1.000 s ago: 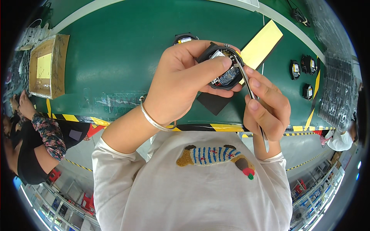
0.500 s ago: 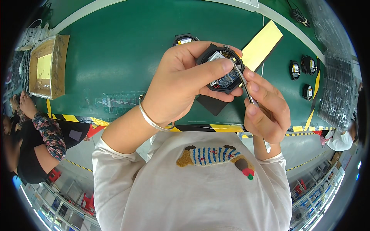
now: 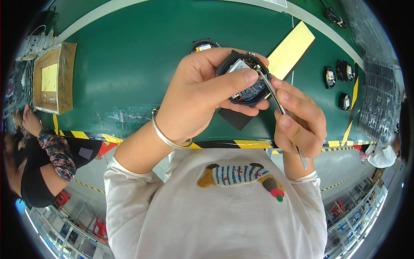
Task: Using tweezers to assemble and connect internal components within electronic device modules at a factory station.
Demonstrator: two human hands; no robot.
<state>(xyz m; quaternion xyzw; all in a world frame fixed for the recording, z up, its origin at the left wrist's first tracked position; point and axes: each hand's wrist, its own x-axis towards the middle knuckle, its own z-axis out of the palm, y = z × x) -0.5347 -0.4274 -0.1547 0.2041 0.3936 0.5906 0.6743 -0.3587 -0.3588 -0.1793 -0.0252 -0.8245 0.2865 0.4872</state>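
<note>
My left hand [image 3: 202,88] is closed around a round black watch case [image 3: 246,96], its thumb lying across the exposed inside. A blue circuit board, a silvery part and small wires show in the case. Metal tweezers [image 3: 275,96] are pinched in my right hand [image 3: 304,118], and their tips reach into the case near the left thumb tip. Whether the tips grip anything is too small to tell. Behind my left hand lies another opened watch case [image 3: 203,45], partly hidden.
A yellow strip on a dark backing [image 3: 293,54] and a black sheet [image 3: 235,118] lie on the green table [image 3: 129,56]. Several watch cases [image 3: 344,71] sit at the right. At the left stands a cardboard box [image 3: 64,80], with a co-worker's hand [image 3: 32,123] close by.
My left hand and the watch case have shifted slightly left. The tweezers have tilted a little, their tips still inside the case. My right hand has hardly moved.
</note>
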